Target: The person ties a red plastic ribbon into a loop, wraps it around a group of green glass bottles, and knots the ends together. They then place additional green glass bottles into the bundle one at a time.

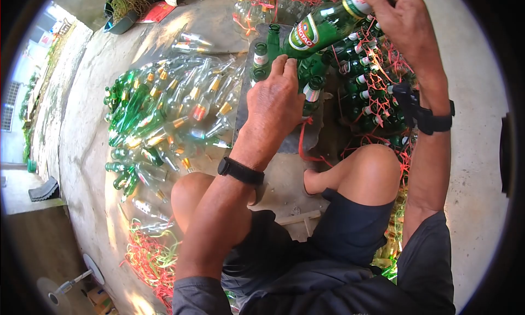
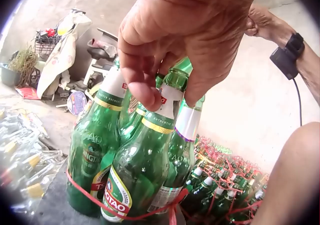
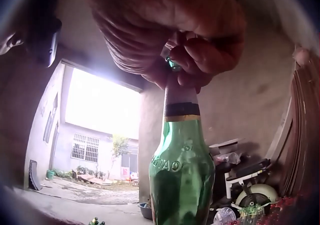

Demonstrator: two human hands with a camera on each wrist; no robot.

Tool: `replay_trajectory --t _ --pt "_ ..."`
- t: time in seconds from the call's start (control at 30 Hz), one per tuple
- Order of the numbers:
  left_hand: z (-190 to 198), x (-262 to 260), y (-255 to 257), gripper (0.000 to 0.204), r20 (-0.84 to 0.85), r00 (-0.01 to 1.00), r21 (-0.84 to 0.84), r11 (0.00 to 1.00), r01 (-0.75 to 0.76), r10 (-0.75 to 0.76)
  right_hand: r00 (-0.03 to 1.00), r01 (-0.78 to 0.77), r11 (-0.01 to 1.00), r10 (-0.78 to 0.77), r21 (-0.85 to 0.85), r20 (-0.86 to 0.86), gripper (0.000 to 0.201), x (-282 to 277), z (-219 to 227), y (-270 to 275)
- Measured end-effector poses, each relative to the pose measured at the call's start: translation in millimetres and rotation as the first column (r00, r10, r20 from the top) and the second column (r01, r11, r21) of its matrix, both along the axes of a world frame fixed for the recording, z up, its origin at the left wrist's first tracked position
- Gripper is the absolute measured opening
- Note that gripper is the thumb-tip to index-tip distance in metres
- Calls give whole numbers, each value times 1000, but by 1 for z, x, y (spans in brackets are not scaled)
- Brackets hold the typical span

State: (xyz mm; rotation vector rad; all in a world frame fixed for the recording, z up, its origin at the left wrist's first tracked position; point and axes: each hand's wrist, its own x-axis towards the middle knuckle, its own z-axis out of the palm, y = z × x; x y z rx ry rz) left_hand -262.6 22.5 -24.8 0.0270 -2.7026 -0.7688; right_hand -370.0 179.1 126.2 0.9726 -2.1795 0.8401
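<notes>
My right hand grips a green beer bottle by the neck and holds it tilted above a bundle. In the right wrist view, that bottle hangs below the curled fingers. My left hand is at the tops of several green beer bottles standing close together on a dark board. Seen from the left wrist, its fingers and thumb lie around the neck of the front bottle. Red twine loops around these bottles low down.
Many clear and green bottles lie on the floor at left. Tied green bottles stand at right, more bundles at the back. Loose red and green twine is heaped at lower left. The person's knees flank the board.
</notes>
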Motion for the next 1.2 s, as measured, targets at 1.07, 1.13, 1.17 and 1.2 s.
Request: replay_trajectory --t 1.07,1.13,1.17,1.2 --pt "1 1 1 59 49 999 -18 1000 3 -2 984 23 968 -66 252 165 37 -36 -56 -45" --pt "0 1 0 60 31 999 -28 1000 10 -9 972 6 958 -72 285 222 39 -37 -60 -45" --pt "-1 1 1 60 32 999 -28 1000 11 -10 971 4 958 -73 288 228 39 -41 -69 -45" --pt "0 1 1 60 40 999 -32 999 10 -9 969 3 957 -74 291 234 40 -43 -74 -46"
